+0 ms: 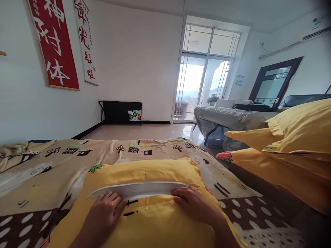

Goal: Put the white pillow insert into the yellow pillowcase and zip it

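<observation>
A yellow pillowcase [155, 220] with a green leaf print lies on the patterned blanket in front of me. Through a long opening across it, a white pillow [144, 189] shows inside. My left hand [106, 210] rests at the left part of the opening, its fingers bent over the lower yellow edge. At the right end, my right hand [193, 203] has its fingers closed on the same edge near the white pillow. The fingertips of both hands are partly hidden in the fabric.
The beige and brown blanket [100, 151] spreads under the pillowcase. Yellow bedding [300, 134] is piled at the right. Beyond stand a plastic-covered table [222, 115], a black folded item [116, 112] against the wall and a glass door [191, 86].
</observation>
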